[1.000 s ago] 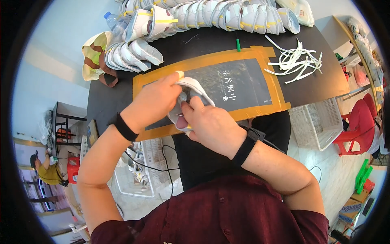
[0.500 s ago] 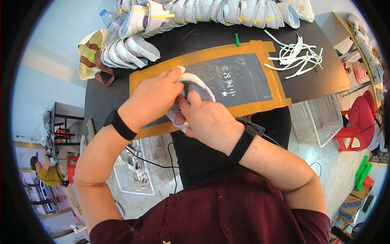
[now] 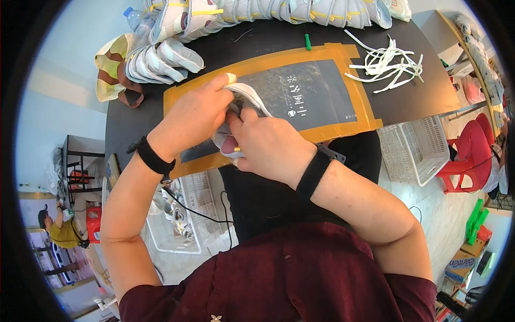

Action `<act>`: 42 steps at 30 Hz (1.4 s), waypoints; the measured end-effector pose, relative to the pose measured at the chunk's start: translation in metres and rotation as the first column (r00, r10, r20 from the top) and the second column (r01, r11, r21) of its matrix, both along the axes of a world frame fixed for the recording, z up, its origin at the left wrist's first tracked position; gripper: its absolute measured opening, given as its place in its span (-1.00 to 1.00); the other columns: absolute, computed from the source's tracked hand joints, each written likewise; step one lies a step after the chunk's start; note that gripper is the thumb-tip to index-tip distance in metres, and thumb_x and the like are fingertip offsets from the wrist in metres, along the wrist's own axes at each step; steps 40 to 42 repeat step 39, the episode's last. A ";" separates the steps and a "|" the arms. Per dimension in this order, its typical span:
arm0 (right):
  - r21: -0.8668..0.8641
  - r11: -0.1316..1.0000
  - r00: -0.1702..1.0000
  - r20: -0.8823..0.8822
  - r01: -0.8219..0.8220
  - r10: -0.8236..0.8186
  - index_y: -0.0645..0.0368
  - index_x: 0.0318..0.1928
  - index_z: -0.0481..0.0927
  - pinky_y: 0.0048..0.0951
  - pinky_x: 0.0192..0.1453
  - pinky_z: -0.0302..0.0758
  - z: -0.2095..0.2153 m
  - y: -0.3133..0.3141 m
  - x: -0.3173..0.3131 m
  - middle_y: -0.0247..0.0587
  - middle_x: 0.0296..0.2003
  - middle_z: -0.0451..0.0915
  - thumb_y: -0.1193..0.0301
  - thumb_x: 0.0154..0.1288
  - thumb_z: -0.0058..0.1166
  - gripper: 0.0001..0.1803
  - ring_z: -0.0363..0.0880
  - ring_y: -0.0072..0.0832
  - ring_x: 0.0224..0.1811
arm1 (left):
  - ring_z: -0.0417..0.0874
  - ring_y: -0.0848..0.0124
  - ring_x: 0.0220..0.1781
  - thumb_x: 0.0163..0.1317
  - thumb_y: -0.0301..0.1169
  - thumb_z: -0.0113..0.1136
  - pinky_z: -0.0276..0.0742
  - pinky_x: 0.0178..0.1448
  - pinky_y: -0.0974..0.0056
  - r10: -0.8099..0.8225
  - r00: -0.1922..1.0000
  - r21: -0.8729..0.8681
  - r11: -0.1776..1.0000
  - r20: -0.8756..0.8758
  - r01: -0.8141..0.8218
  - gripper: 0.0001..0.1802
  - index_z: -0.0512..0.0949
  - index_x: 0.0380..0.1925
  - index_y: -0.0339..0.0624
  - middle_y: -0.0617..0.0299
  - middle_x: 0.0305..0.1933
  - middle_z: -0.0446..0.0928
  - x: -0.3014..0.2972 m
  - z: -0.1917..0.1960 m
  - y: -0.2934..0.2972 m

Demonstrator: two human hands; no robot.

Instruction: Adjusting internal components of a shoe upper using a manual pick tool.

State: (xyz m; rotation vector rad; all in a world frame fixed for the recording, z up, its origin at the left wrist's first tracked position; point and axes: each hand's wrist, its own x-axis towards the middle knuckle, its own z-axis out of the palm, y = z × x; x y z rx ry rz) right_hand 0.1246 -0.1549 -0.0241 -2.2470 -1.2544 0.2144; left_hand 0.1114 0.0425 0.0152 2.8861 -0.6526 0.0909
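A pale grey and white shoe upper (image 3: 253, 96) is held between both hands above the front left part of a dark board edged with orange tape (image 3: 355, 115). My left hand (image 3: 197, 111) grips its far left rim, with a light wrap on a fingertip. From the right, my right hand (image 3: 271, 142) pinches the near side, its fingers reaching into the opening. A reddish patch and a bit of yellow show beside the right fingers. Much of the upper is covered by the hands, and its inside cannot be made out.
A long row of stacked shoe uppers (image 3: 273, 13) lines the back of the dark table, with a shorter stack (image 3: 161, 61) at left by a cloth bag (image 3: 111, 70). White laces (image 3: 386, 63) lie right; a green-handled tool (image 3: 308, 42) lies behind the board. White crates (image 3: 416, 153) stand below.
The whole view has shifted slightly. The shoe upper's opening appears narrower and more tilted, and both hands keep their hold on it.
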 end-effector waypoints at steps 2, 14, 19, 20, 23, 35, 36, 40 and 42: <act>-0.002 1.000 1.000 -0.004 -0.017 0.017 0.26 0.11 0.41 -0.20 -0.17 0.64 0.000 0.002 0.001 0.02 -0.17 0.53 0.33 -0.01 0.38 -0.34 0.68 -0.09 -0.23 | 0.61 -0.07 -0.09 0.12 -0.55 0.13 0.59 -0.10 0.05 0.006 1.000 0.048 0.999 -0.005 -0.006 -0.87 0.48 -0.29 -0.25 -0.09 0.22 0.45 -0.003 0.003 0.001; -0.036 0.998 0.999 0.012 0.043 -0.043 0.28 0.11 0.38 -0.20 -0.19 0.65 0.002 0.005 -0.006 0.04 -0.17 0.57 0.24 -0.04 0.44 -0.26 0.70 -0.09 -0.24 | 0.60 -0.05 -0.04 0.11 -0.59 0.13 0.58 -0.06 0.06 -0.079 0.988 0.057 0.996 0.136 0.072 -0.86 0.48 -0.28 -0.26 -0.09 0.21 0.44 -0.005 -0.003 -0.001; -0.173 0.985 0.999 -0.037 0.013 -0.019 0.31 0.12 0.38 -0.16 -0.12 0.64 0.017 0.011 0.008 0.10 -0.13 0.59 0.23 -0.01 0.43 -0.26 0.70 -0.06 -0.18 | 0.60 -0.05 -0.04 0.11 -0.59 0.12 0.58 -0.05 0.06 -0.071 0.991 0.088 0.994 0.113 0.061 -0.85 0.48 -0.28 -0.27 -0.06 0.23 0.44 -0.003 0.000 0.000; -0.186 0.982 0.998 -0.064 -0.025 0.013 0.31 0.12 0.37 -0.14 -0.08 0.64 0.019 0.011 0.012 0.11 -0.11 0.59 0.21 0.01 0.42 -0.26 0.69 -0.04 -0.14 | 0.60 -0.06 -0.04 0.11 -0.59 0.12 0.58 -0.05 0.05 -0.059 0.994 0.083 0.995 0.097 0.051 -0.85 0.49 -0.28 -0.27 -0.06 0.23 0.44 -0.003 0.002 -0.001; -0.191 0.979 0.994 -0.094 -0.077 0.060 0.32 0.12 0.37 -0.12 -0.04 0.62 0.024 0.007 0.015 0.11 -0.11 0.59 0.16 0.04 0.40 -0.26 0.67 -0.02 -0.09 | 0.59 -0.07 -0.03 0.11 -0.59 0.12 0.58 -0.04 0.05 0.007 1.000 0.025 1.000 0.025 -0.007 -0.84 0.50 -0.26 -0.26 -0.07 0.21 0.45 -0.008 0.004 0.000; 0.314 0.904 0.881 0.457 -0.290 0.124 0.06 0.11 0.57 -0.42 -0.45 0.60 0.025 -0.088 -0.053 -0.26 0.03 0.53 0.38 0.09 0.25 -0.51 0.63 -0.38 -0.47 | 0.60 -0.02 -0.17 0.13 -0.59 0.12 0.50 -0.15 0.18 0.022 0.980 -0.313 0.946 -0.197 -0.084 -0.84 0.57 -0.26 -0.28 -0.03 -0.18 0.52 -0.057 0.028 -0.003; 0.314 0.904 0.882 0.455 -0.289 0.124 0.06 0.11 0.57 -0.42 -0.45 0.60 0.030 -0.090 -0.053 -0.26 0.03 0.53 0.38 0.09 0.25 -0.51 0.63 -0.38 -0.47 | 0.60 -0.04 -0.18 0.14 -0.57 0.13 0.50 -0.16 0.17 -0.074 0.970 -0.348 0.937 -0.232 -0.011 -0.86 0.58 -0.27 -0.29 -0.03 -0.20 0.54 -0.060 0.032 -0.007; 0.204 0.925 0.912 0.332 -0.321 0.243 -0.08 0.25 0.49 -0.47 -0.45 0.59 0.041 -0.095 -0.044 -0.23 0.17 0.49 0.41 0.09 0.21 -0.38 0.67 -0.39 -0.45 | 0.65 0.11 -0.07 0.11 -0.40 0.32 0.51 -0.05 0.15 -0.176 0.801 -0.444 0.887 -0.573 -0.124 -0.71 0.61 -0.15 -0.25 0.01 -0.11 0.59 -0.064 0.053 -0.020; 0.204 0.925 0.912 0.332 -0.321 0.243 -0.08 0.25 0.49 -0.47 -0.45 0.59 0.041 -0.095 -0.044 -0.23 0.17 0.49 0.41 0.09 0.21 -0.38 0.67 -0.39 -0.45 | 0.65 0.11 -0.07 0.11 -0.40 0.32 0.51 -0.05 0.15 -0.176 0.801 -0.444 0.887 -0.573 -0.124 -0.71 0.61 -0.15 -0.25 0.01 -0.11 0.59 -0.064 0.053 -0.020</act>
